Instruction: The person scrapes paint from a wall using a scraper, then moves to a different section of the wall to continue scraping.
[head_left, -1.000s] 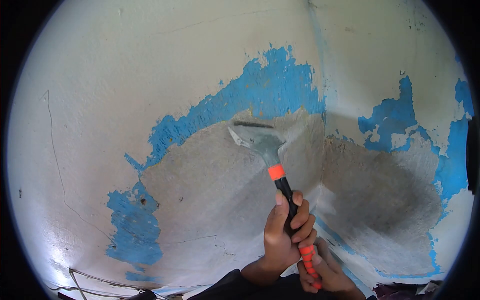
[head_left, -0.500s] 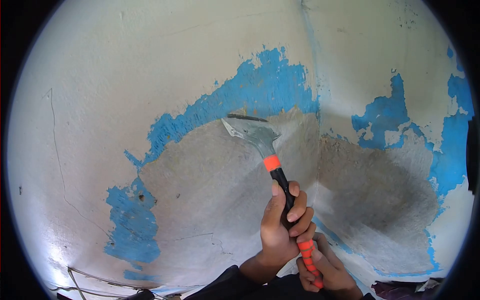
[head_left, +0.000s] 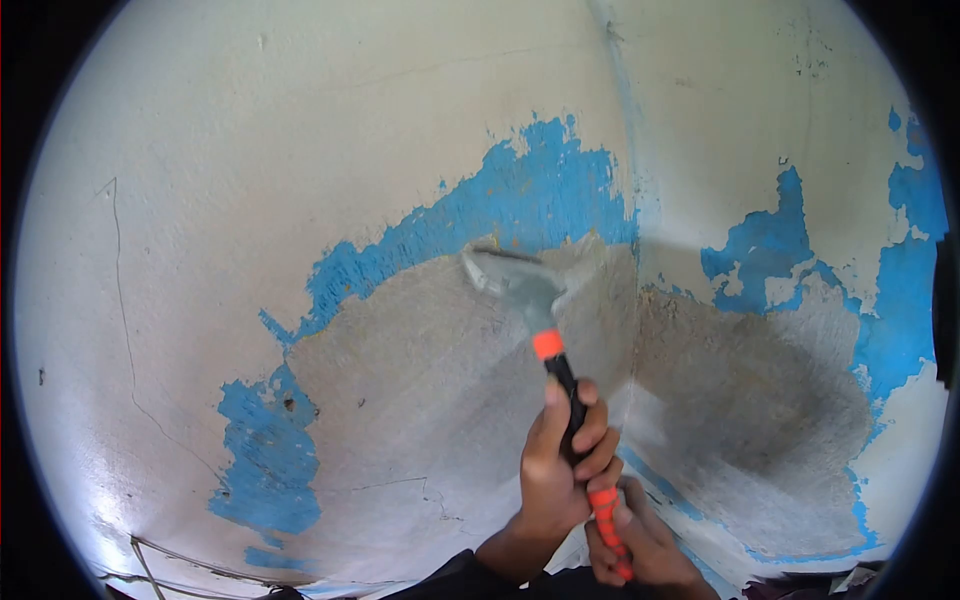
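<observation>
A scraper (head_left: 520, 285) with a wide grey metal head and a black and orange handle slants up toward the wall. Its blade edge lies by the lower border of a blue paint patch (head_left: 540, 190), at the top of bare grey plaster (head_left: 420, 370). My left hand (head_left: 560, 460) is wrapped round the black middle of the handle. Lower down, my right hand (head_left: 650, 545) grips the orange-striped end. The scraper's head is slightly blurred.
A wall corner (head_left: 637, 330) runs down right of the scraper. The right wall has more blue patches (head_left: 765, 245) and bare plaster. Thin cables (head_left: 200, 562) run along the lower left, and dark crumpled material (head_left: 820, 583) lies at the lower right.
The wall appears slightly lower in the view. The scraper's head has shifted a little down and right in the picture, with both hands still round the handle.
</observation>
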